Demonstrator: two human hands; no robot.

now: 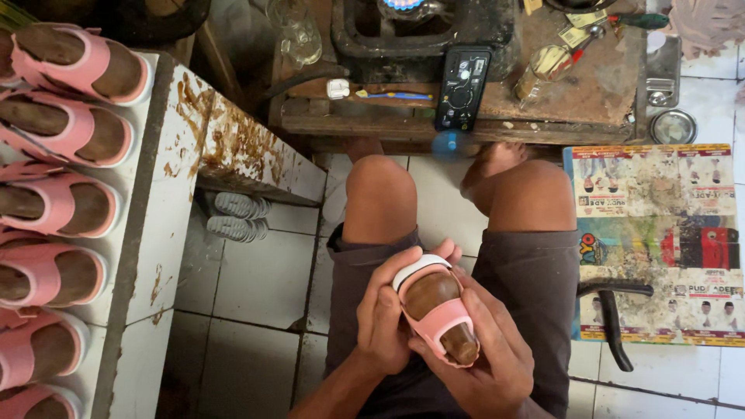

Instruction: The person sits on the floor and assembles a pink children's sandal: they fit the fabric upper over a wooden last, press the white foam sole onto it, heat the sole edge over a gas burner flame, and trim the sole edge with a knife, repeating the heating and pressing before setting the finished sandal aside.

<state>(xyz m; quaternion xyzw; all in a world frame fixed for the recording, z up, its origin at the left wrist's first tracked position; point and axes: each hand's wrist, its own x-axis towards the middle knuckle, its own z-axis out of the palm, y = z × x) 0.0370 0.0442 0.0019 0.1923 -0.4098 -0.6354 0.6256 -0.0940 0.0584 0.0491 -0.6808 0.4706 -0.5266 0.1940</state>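
Note:
A small pink sandal (436, 309) with a white sole edge sits on a brown wooden shoe form, held over my lap. My left hand (386, 312) wraps its left side, thumb near the heel end. My right hand (485, 349) cups it from below and the right, fingers along the pink strap. Both hands grip the sandal together above my dark shorts.
Several more pink sandals on brown forms (58, 202) line a white shelf (159, 225) at left. A stained wooden bench (543, 101) ahead carries a black control box (462, 87), a bottle and tools. Two white soles (237, 217) lie on the tile floor. A printed sheet (660, 233) lies at right.

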